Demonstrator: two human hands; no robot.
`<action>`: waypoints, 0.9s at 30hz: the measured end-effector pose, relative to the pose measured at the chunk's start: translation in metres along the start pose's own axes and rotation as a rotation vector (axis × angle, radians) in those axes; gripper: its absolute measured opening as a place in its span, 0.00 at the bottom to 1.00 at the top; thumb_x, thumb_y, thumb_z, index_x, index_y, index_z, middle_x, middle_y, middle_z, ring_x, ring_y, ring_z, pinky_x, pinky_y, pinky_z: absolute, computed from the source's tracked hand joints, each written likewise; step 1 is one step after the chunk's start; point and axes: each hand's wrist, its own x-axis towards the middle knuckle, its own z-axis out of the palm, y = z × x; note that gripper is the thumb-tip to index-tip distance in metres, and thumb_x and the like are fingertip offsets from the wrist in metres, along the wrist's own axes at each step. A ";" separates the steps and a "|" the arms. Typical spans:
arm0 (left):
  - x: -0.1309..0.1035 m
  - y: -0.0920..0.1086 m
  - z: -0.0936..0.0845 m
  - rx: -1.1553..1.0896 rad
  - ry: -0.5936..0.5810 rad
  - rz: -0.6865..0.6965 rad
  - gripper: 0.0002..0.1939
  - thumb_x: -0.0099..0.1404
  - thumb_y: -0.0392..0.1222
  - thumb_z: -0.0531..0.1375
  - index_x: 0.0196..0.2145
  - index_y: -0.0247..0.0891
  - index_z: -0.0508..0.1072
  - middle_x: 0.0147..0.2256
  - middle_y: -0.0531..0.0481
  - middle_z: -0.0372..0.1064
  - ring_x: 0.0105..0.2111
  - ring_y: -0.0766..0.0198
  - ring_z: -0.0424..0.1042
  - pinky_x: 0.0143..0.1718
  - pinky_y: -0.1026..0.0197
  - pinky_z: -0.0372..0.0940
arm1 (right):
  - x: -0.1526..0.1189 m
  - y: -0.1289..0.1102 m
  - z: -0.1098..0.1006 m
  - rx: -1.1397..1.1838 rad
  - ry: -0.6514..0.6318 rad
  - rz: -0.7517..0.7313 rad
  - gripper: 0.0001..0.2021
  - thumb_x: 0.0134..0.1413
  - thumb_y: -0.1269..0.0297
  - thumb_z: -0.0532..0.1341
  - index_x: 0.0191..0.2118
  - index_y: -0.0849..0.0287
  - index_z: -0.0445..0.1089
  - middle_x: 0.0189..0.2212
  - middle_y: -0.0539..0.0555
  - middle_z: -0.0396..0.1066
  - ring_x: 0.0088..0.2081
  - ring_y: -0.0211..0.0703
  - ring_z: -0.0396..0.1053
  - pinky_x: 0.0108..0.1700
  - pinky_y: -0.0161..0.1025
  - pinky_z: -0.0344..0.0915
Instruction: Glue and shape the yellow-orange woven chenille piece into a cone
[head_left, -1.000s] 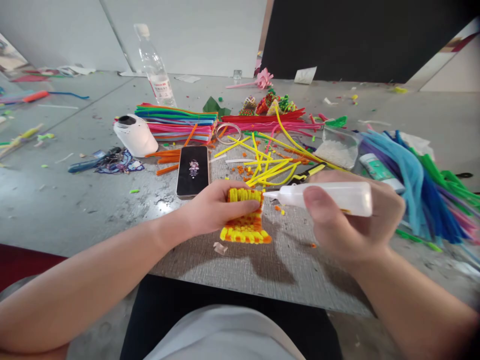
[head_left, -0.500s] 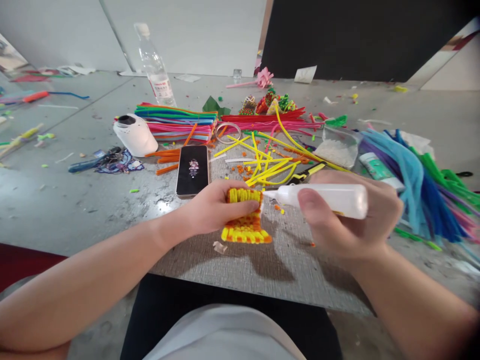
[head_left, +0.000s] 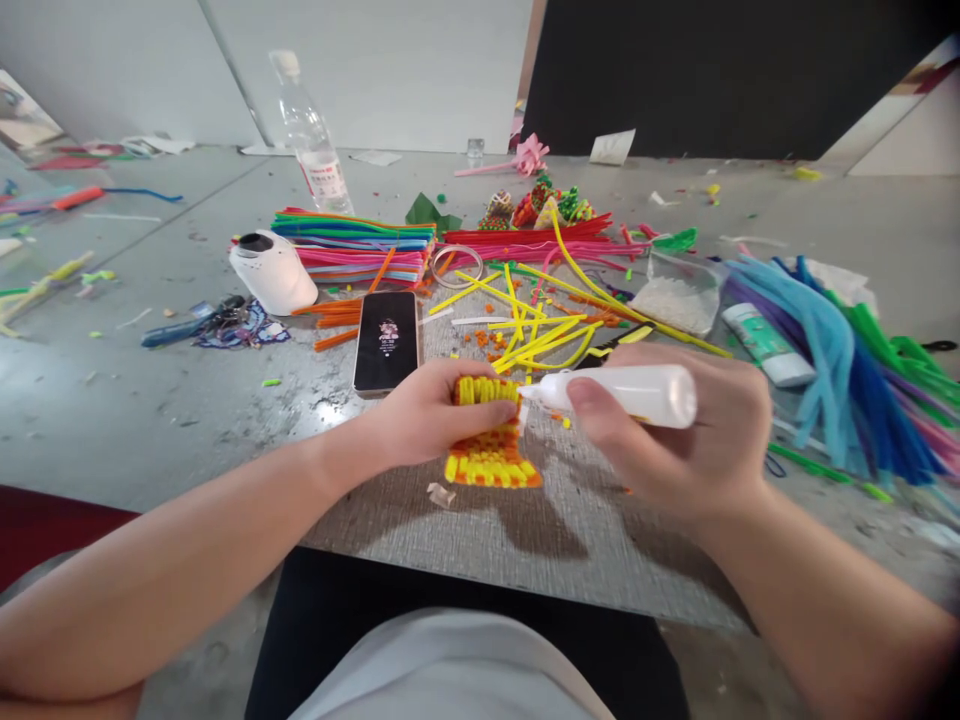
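My left hand [head_left: 427,415] is closed on a yellow and orange woven pipe-cleaner piece [head_left: 491,467], its thumb lying across the front. The piece flares out at the bottom and hangs over the table. In my right hand [head_left: 682,430] is a white, translucent squeeze bottle [head_left: 641,393], tipped on its side with the narrow nozzle pointing left. That nozzle's tip is at the upper right edge of the woven piece; whether it touches, I cannot tell. Behind my hands lie loose yellow pipe cleaners [head_left: 544,340] and small orange bits.
A phone [head_left: 387,343] lies left of the yellow pipe cleaners. Farther back are a white device [head_left: 274,275], a clear plastic bottle [head_left: 319,150] and bundled colored pipe cleaners [head_left: 360,250]. On the right are a tube [head_left: 769,343] and blue pipe cleaners [head_left: 862,380].
My right hand and the squeeze bottle have shifted left, with the nozzle still at the woven piece's right edge. My left hand has stayed nearly in place.
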 end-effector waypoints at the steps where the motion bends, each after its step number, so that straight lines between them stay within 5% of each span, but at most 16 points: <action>1: 0.000 0.000 0.000 0.007 -0.002 0.004 0.10 0.65 0.46 0.67 0.34 0.35 0.76 0.28 0.54 0.72 0.26 0.69 0.70 0.28 0.69 0.65 | 0.000 0.000 0.000 0.008 0.036 -0.014 0.20 0.59 0.64 0.66 0.21 0.55 0.57 0.15 0.46 0.55 0.18 0.34 0.50 0.20 0.40 0.48; 6: 0.001 -0.002 -0.001 0.023 0.014 0.000 0.12 0.65 0.47 0.67 0.33 0.35 0.75 0.26 0.55 0.70 0.25 0.70 0.68 0.26 0.69 0.63 | 0.000 -0.001 -0.001 -0.040 -0.048 0.024 0.19 0.57 0.64 0.67 0.21 0.55 0.58 0.15 0.45 0.54 0.18 0.34 0.50 0.20 0.39 0.47; 10: 0.000 -0.001 0.000 -0.011 0.010 -0.013 0.11 0.64 0.47 0.67 0.33 0.36 0.75 0.27 0.54 0.72 0.26 0.69 0.70 0.28 0.68 0.65 | 0.000 -0.002 -0.002 -0.034 0.030 -0.001 0.18 0.57 0.65 0.66 0.21 0.54 0.58 0.16 0.46 0.53 0.19 0.35 0.49 0.21 0.40 0.47; 15: -0.001 0.001 0.001 0.021 0.011 -0.033 0.11 0.64 0.48 0.67 0.34 0.36 0.76 0.27 0.54 0.72 0.25 0.68 0.70 0.27 0.68 0.64 | 0.001 0.000 -0.003 -0.054 -0.070 0.064 0.22 0.59 0.63 0.67 0.20 0.56 0.56 0.15 0.45 0.53 0.18 0.33 0.49 0.21 0.38 0.47; 27: -0.004 0.008 0.002 -0.073 -0.023 -0.102 0.11 0.63 0.46 0.68 0.34 0.35 0.76 0.27 0.54 0.72 0.26 0.69 0.71 0.28 0.68 0.65 | 0.000 0.003 -0.001 0.100 -0.053 0.136 0.24 0.62 0.64 0.66 0.18 0.56 0.55 0.15 0.46 0.53 0.18 0.33 0.50 0.18 0.38 0.45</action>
